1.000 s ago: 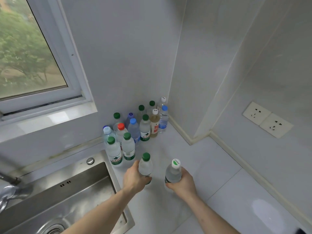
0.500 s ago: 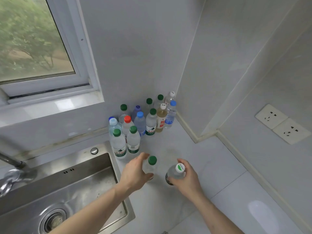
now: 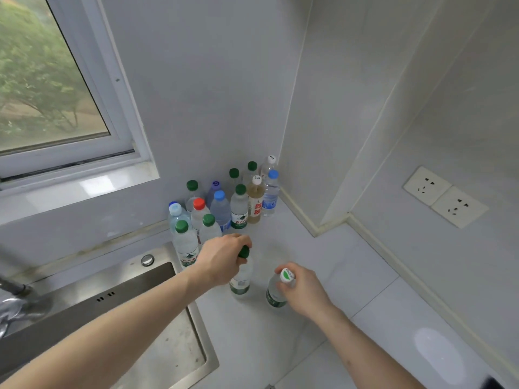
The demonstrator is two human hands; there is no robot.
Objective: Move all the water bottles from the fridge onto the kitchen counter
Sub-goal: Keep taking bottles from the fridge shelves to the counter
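The left hand [image 3: 224, 258] comes in over the corner of the sink [image 3: 157, 327], its fingers curled round the neck of a green-capped bottle [image 3: 241, 276] just under the cap; to the right of it the right hand [image 3: 302, 290] grips the top of a white-capped bottle [image 3: 276, 293] in the same way. Both bottles stand upright on the counter [image 3: 351, 276], just right of the sink's near corner and slightly apart from each other. Step in hand, as judged: setting these two down at the front of the stock already delivered. A cluster of bottles [image 3: 222, 203] stands beyond the sink's far right corner, packed against the wall, with caps of green, blue, red and white. The next move calls for letting go without tipping either bottle, then a return to the fridge, which is out of view; how many bottles remain there cannot be told. Surface and room, left to right from the sink: a tap [image 3: 14, 304] at its left edge; a window [image 3: 56, 80] above and behind it, giving on trees; pale counter to its right, meeting plain pale walls at a boxed-out corner; a pair of wall sockets [image 3: 445, 196] on the wall farthest right.
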